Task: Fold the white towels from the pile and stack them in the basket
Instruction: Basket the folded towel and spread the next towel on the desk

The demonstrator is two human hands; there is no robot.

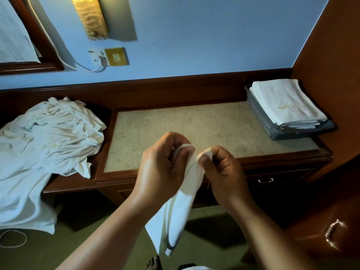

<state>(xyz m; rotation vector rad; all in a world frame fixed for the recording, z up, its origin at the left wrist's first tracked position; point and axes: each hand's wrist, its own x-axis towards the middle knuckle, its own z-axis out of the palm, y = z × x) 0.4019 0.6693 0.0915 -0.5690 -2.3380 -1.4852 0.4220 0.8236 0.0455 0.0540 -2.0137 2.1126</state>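
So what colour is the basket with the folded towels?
Dark grey basket, perforated walls, seen in the head view.

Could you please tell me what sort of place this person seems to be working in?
Probably a hotel room. The folded white towels in the grey basket carry gold lettering, the dark wood desk looks built in, and a wall lamp hangs above a brass socket plate.

Limp white towel point(173, 221) (basket point(259, 117) far right)
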